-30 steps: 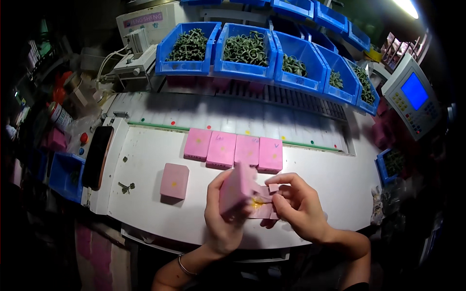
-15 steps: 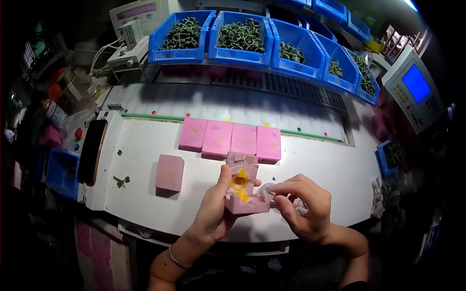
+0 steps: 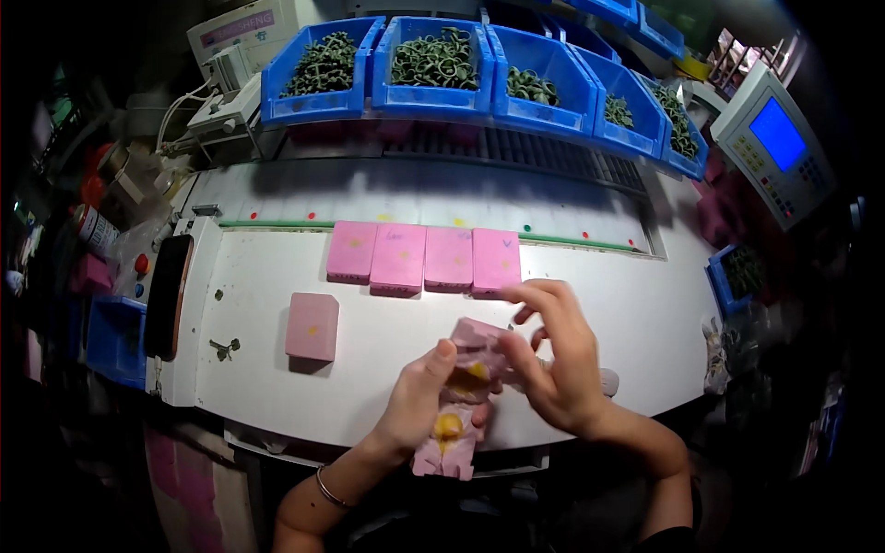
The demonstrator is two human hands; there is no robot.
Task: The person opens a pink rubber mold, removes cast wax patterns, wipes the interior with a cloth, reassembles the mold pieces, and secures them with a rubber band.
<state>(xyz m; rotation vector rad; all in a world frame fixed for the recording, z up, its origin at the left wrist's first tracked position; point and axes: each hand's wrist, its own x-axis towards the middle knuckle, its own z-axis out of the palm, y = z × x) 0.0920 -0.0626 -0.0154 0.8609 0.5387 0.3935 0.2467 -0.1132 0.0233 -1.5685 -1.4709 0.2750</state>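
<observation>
My left hand [image 3: 412, 398] is closed around a pink rubber mould, its thumb along the edge. The mould is opened out: the upper half [image 3: 479, 336] tilts up, and the lower half [image 3: 444, 458] hangs toward me. Yellow patches mark the hollows inside both halves. Beside the upper half, my right hand [image 3: 564, 369] has its thumb and fingers apart, the thumb close to the mould's edge; whether it touches is hard to make out. A whitish rounded piece [image 3: 608, 382] shows partly behind my right wrist.
Several pink mould blocks [image 3: 398, 258] stand in a row at the bench's back; another block [image 3: 312, 327] sits to the left. Blue bins [image 3: 433, 103] with green wax-like pieces line the shelf. A phone [image 3: 171, 297] lies left, near a green sprig [image 3: 224, 349]. A control panel [image 3: 774, 147] stands right.
The mould has been turned and opened further, its lower half now hanging toward me. My right hand has risen from the whitish piece to the mould's upper half. The view has shifted slightly.
</observation>
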